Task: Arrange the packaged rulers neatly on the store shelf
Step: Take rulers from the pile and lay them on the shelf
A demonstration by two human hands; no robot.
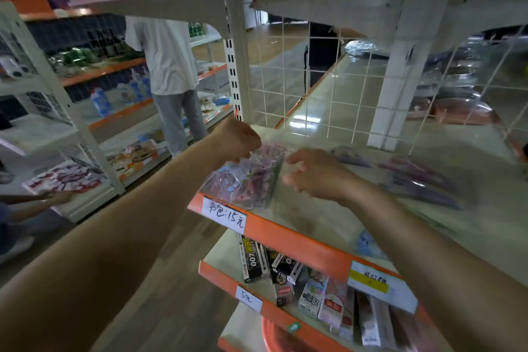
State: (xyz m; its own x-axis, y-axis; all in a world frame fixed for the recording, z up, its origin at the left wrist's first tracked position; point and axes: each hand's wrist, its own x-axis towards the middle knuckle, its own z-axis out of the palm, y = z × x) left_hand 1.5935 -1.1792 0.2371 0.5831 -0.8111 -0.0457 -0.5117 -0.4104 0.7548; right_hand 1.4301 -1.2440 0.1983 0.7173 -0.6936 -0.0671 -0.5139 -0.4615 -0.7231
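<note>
Left hand pinching clear ruler packet on shelf, right hand beside

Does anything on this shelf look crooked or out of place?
Yes. The purple packets on the right lie scattered at different angles, not in a row. The left hand grips a bunched pink pile.

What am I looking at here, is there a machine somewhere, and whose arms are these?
No machine: a person wears one camera on the head, looking forward and down, so these are their own bare arms. The left hand pinches the top of a clear packet with a pink and purple pattern, at the front left of the orange-edged shelf. The right hand sits at the packet's right edge, fingers loosely curled; blur hides whether it grips. More packets lie flat farther right.
</note>
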